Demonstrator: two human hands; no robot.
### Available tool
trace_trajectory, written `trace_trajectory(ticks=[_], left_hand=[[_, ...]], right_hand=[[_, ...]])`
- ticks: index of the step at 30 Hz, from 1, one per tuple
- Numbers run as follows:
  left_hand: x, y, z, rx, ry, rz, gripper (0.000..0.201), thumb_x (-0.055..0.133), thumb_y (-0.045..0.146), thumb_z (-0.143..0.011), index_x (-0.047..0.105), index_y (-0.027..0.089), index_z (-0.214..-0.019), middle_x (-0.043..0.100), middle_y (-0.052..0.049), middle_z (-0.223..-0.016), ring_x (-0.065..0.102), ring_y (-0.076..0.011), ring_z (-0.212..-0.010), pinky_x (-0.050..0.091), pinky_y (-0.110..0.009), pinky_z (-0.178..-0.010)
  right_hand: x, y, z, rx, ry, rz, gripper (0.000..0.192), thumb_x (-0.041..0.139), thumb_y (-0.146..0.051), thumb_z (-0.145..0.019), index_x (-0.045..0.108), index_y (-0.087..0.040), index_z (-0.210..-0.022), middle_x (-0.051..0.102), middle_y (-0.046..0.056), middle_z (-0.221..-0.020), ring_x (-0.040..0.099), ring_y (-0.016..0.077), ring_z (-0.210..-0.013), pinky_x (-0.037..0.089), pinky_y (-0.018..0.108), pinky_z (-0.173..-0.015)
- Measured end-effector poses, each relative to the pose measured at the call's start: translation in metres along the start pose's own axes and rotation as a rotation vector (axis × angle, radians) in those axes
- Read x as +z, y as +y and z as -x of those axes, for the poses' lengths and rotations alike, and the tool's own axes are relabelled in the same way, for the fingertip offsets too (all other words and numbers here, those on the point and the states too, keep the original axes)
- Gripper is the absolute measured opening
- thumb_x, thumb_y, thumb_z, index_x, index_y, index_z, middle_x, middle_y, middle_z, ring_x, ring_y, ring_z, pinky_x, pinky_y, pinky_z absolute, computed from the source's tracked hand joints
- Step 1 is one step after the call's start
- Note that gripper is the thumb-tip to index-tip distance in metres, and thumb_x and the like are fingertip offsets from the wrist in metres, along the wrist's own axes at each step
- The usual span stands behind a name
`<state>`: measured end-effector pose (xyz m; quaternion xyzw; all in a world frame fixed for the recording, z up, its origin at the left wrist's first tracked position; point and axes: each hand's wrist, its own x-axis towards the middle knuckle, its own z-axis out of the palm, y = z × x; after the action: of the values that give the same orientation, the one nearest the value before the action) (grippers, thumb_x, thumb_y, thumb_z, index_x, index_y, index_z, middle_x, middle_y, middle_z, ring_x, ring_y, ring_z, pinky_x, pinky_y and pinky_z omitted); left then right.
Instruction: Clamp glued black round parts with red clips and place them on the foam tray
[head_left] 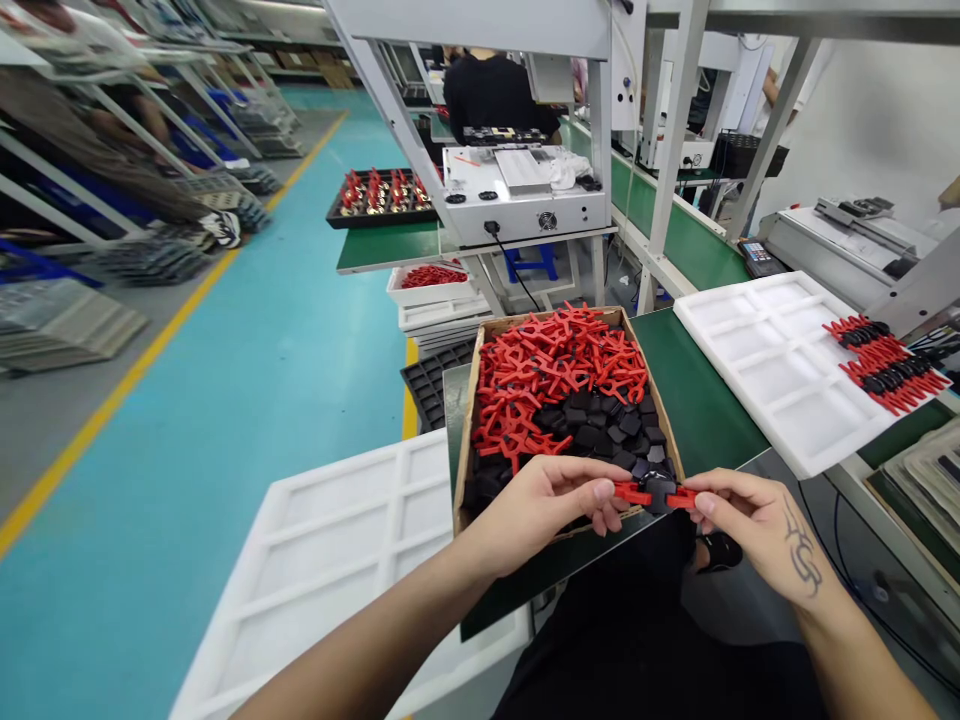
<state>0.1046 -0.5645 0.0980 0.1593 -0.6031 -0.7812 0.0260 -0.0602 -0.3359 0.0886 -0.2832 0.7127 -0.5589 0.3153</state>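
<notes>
Head view: left hand [551,500] and right hand [757,520] pinch red-black clip [658,494]

Red-black clip [658,493] — level, above box edge

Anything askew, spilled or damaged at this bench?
Nothing spilled. The cardboard box sits skewed, its near corner hanging over the green bench edge. Left hand and right hand pinch a red-and-black part.

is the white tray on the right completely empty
No, the white tray carries a row of red and black pieces along its far right edge.
</notes>
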Motion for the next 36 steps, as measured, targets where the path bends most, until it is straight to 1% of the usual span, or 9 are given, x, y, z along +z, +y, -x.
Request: trace_trajectory(ticks=[3, 7, 13, 18, 22, 25, 29, 32, 36], left_hand=[[-0.002, 0.004, 0.002, -0.025, -0.019, 0.001, 0.034, 0.085, 0.042, -0.089, 0.083, 0.016, -0.112, 0.083, -0.006, -0.078, 0.075, -0.018, -0.07, 0.061, -0.031, -0.076], [-0.007, 0.02, 0.008, -0.002, -0.085, -0.143, 0.04, 0.091, 0.033, -0.081, 0.082, 0.018, -0.117, 0.086, -0.008, -0.095, 0.08, -0.0231, -0.085, 0.064, -0.034, -0.082], [-0.005, 0.045, 0.006, 0.443, -0.174, -0.691, 0.024, 0.083, 0.026, -0.093, 0.082, 0.022, -0.117, 0.085, -0.007, -0.108, 0.08, -0.0214, -0.095, 0.063, -0.028, -0.087], [0.001, 0.049, -0.002, 0.619, -0.235, -0.832, 0.02, 0.074, 0.022, -0.1, 0.079, 0.023, -0.12, 0.084, -0.007, -0.109, 0.08, -0.0202, -0.099, 0.062, -0.026, -0.092], [0.007, 0.05, -0.007, 0.692, -0.281, -0.834, 0.025, 0.071, 0.016, -0.1, 0.076, 0.025, -0.123, 0.084, -0.005, -0.111, 0.08, -0.0175, -0.1, 0.062, -0.023, -0.093], [0.012, 0.045, -0.011, 0.664, -0.23, -0.816, 0.034, 0.074, 0.017, -0.098, 0.074, 0.03, -0.129, 0.084, -0.002, -0.116, 0.081, -0.0175, -0.102, 0.064, -0.023, -0.094], [0.013, 0.023, -0.019, 0.534, -0.1, -0.77, 0.058, 0.071, 0.027, -0.099, 0.054, 0.036, -0.154, 0.083, -0.002, -0.12, 0.083, -0.0206, -0.102, 0.068, -0.027, -0.091], [0.009, -0.001, -0.025, 0.615, 0.048, -0.908, 0.04, 0.069, 0.034, -0.1, 0.066, 0.036, -0.14, 0.083, -0.001, -0.116, 0.084, -0.0203, -0.096, 0.069, -0.025, -0.086], [0.0, -0.036, -0.029, 0.808, 0.223, -1.149, 0.027, 0.062, 0.041, -0.104, 0.074, 0.032, -0.126, 0.08, -0.004, -0.124, 0.082, -0.0231, -0.107, 0.067, -0.028, -0.097]], right_hand=[[-0.005, -0.001, 0.003, -0.047, -0.03, 0.059, 0.03, 0.082, -0.048, -0.093, 0.088, -0.024, -0.111, 0.082, 0.006, -0.086, 0.071, 0.0202, -0.071, 0.059, 0.032, -0.067], [-0.015, -0.01, 0.009, -0.311, -0.079, 0.252, 0.026, 0.085, -0.036, -0.092, 0.085, -0.028, -0.118, 0.082, 0.006, -0.097, 0.074, 0.0229, -0.081, 0.062, 0.035, -0.075], [-0.027, -0.008, 0.022, -0.817, -0.033, 0.589, 0.058, 0.078, -0.01, -0.095, 0.068, -0.029, -0.149, 0.082, 0.01, -0.118, 0.078, 0.0291, -0.101, 0.065, 0.046, -0.092], [-0.029, -0.007, 0.039, -0.939, 0.078, 0.786, 0.067, 0.075, -0.003, -0.094, 0.061, -0.024, -0.156, 0.082, 0.012, -0.12, 0.079, 0.0309, -0.104, 0.067, 0.049, -0.092], [-0.028, -0.013, 0.044, -1.017, 0.158, 0.864, 0.057, 0.074, 0.0, -0.094, 0.063, -0.013, -0.149, 0.081, 0.016, -0.115, 0.078, 0.0299, -0.102, 0.067, 0.048, -0.09], [-0.03, -0.018, 0.043, -1.011, 0.177, 0.911, 0.046, 0.074, -0.002, -0.095, 0.065, -0.009, -0.14, 0.081, 0.018, -0.112, 0.076, 0.0294, -0.1, 0.066, 0.047, -0.089], [-0.049, -0.019, 0.036, -0.936, 0.198, 0.915, 0.038, 0.072, -0.007, -0.098, 0.065, -0.013, -0.135, 0.08, 0.015, -0.111, 0.075, 0.0275, -0.098, 0.064, 0.044, -0.089], [-0.084, -0.012, 0.018, -0.781, 0.3, 0.916, 0.027, 0.069, -0.015, -0.101, 0.069, -0.019, -0.127, 0.081, 0.01, -0.106, 0.075, 0.0241, -0.092, 0.062, 0.04, -0.087], [-0.158, 0.001, -0.033, -0.418, 0.481, 1.03, 0.016, 0.072, -0.031, -0.098, 0.077, -0.022, -0.109, 0.081, 0.007, -0.096, 0.076, 0.0226, -0.087, 0.059, 0.033, -0.083]])
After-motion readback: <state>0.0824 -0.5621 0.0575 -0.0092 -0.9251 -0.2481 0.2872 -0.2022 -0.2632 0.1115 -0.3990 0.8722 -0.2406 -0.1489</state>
